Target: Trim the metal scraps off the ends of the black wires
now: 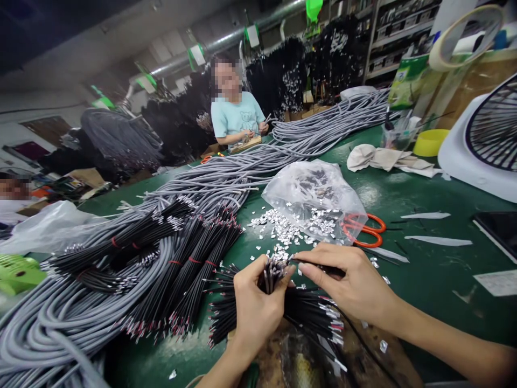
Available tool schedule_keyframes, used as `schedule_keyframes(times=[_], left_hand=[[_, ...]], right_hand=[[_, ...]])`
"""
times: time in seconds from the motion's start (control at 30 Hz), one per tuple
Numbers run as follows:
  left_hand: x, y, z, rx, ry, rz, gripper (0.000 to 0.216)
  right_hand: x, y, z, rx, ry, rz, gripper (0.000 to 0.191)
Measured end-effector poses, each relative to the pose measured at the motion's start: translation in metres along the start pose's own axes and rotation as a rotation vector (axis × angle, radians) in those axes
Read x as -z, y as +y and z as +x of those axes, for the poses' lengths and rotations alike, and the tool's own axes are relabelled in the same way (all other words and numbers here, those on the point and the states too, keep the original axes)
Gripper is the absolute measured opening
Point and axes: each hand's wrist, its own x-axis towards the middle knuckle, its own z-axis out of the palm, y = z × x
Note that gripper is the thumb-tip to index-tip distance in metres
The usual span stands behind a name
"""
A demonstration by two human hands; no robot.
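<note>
My left hand (pixel 255 304) is closed around a bunch of short black wires (pixel 271 272) with metal tips, held upright over the green table (pixel 428 269). My right hand (pixel 349 283) pinches a single black wire (pixel 319 265) at the top of that bunch. Under both hands lies a loose heap of black wires (pixel 311 315) with red and white ends. A scatter of small silver terminals (pixel 283 229) lies just beyond the hands, beside a clear plastic bag (pixel 313 196) holding more of them.
Tied bundles of black wires (pixel 189 258) and long grey cables (pixel 226 178) cover the left of the table. Orange-handled scissors (pixel 365 229) lie by the bag. Cloth gloves (pixel 383 159), a white fan (pixel 484 140) and a yellow bowl (pixel 430 141) sit right. A person in a light-blue shirt (pixel 236 116) works opposite.
</note>
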Motion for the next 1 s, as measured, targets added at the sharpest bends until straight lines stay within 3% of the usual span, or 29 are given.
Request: schedule_keyframes(times=[0.23, 0.6, 0.9, 1.0], left_hand=[[0.0045, 0.0053, 0.0049, 0.143, -0.109, -0.1, 0.03], [0.0018, 0.0043, 0.0033, 0.047, 0.026, -0.046, 0.019], [-0.0001, 0.0059, 0.0038, 0.039, 0.03, -0.063, 0.019], [0.002, 0.0056, 0.0055, 0.07, -0.056, -0.097, 0.022]], right_hand=[[0.003, -0.0013, 0.0021, -0.022, 0.022, -0.029, 0.021], [0.004, -0.0085, 0.0025, 0.022, -0.002, 0.026, 0.022], [0.0024, -0.0053, -0.0001, 0.057, 0.033, 0.027, 0.02], [0.0032, -0.003, -0.0004, 0.061, 0.037, 0.013, 0.02]])
